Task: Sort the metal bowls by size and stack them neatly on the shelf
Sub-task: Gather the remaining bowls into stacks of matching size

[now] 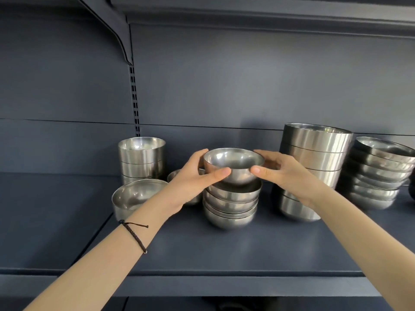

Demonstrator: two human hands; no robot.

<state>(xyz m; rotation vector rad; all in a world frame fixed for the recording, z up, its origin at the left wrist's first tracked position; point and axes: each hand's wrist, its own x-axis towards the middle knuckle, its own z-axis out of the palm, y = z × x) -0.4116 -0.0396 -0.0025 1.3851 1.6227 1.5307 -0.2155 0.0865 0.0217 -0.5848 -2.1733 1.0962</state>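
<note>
A dark blue shelf (pixel 224 250) carries all the metal bowls. The biggest pile, a tall stack of wide straight-sided bowls (pixel 318 149), stands at the right, with a leaning stack of rounded bowls (pixel 379 171) just beside it at the far right. At the back left is a shorter stack of straight-sided bowls (pixel 141 158), and a single rounded bowl (pixel 134 196) sits in front of it.

In the middle stands a low stack of rounded bowls (pixel 231 205). Directly over it is a small bowl (pixel 233 163), upright. The left hand (pixel 195 176) grips its left side and the right hand (pixel 283 169) its right, thumbs on the near wall and fingers curled round the far rim. Its base seems to rest in the stack's top bowl, though the contact is hard to make out. A dark cord bracelet (pixel 134 234) circles the left wrist.
</note>
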